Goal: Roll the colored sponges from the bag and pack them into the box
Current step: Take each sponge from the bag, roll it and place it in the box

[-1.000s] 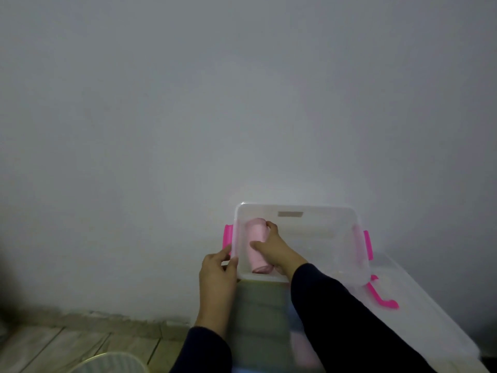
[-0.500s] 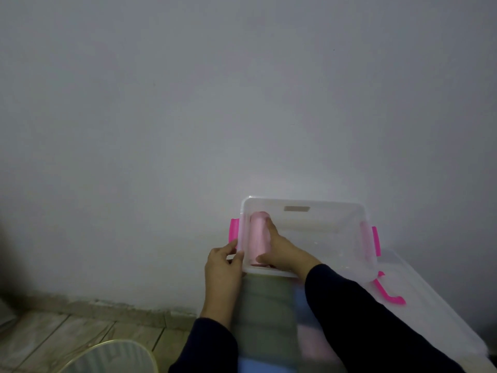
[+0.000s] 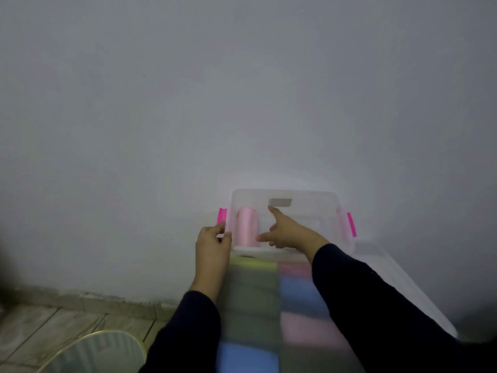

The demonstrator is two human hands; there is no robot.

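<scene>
The rolled pink sponge (image 3: 247, 227) lies at the left end of the clear box (image 3: 304, 196), long axis pointing away toward the wall, right hand (image 3: 289, 232) spread empty beside it, left hand (image 3: 212, 242) seemingly gripping the box's near-left corner.

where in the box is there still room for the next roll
Free: the box floor right of the pink roll, up to the right wall by the pink latch; the right hand hovers open there. Crowded: the left wall, where the roll sits and the left hand grips the rim.
</scene>
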